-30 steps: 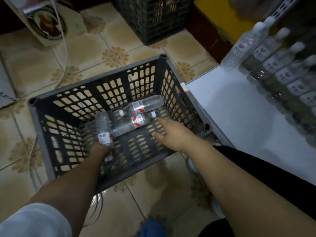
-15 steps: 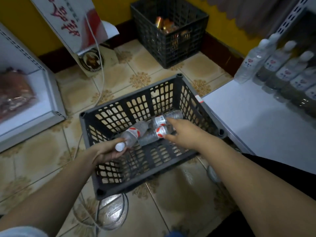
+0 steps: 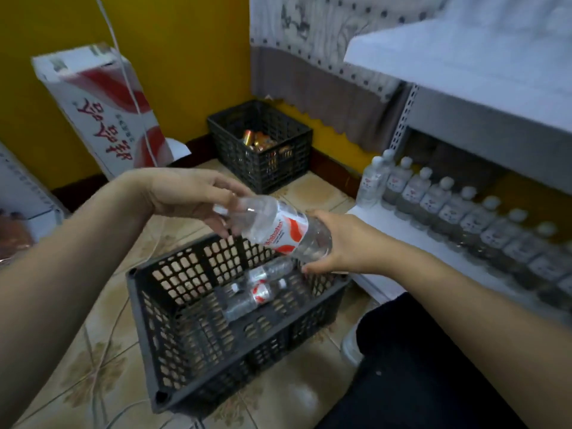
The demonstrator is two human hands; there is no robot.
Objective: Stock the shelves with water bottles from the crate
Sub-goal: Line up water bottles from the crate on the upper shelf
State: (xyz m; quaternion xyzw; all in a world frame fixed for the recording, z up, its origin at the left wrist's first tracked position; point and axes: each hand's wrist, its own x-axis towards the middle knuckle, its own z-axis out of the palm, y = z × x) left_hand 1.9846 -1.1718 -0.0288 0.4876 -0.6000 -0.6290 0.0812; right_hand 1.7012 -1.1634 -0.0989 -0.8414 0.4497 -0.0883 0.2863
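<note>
A clear water bottle (image 3: 278, 229) with a red and white label hangs sideways above the dark plastic crate (image 3: 198, 345). My left hand (image 3: 198, 196) holds its cap end with curled fingers. My right hand (image 3: 343, 246) grips its base end from the right. Two more water bottles (image 3: 257, 292) lie on the crate's floor. On the white lower shelf (image 3: 399, 239) to the right stands a row of several upright bottles (image 3: 445, 202) along the back.
A second black crate (image 3: 263, 147) with cans stands by the yellow wall. A white and red carton (image 3: 105, 109) leans at the left, with a white cord hanging over it. An upper shelf (image 3: 464, 57) overhangs the bottle row. My dark-clothed leg (image 3: 418, 366) is beside the crate.
Both hands have risen out of the crate with one bottle held between them. The view has tilted up, bringing the wall and the upper shelf into sight.
</note>
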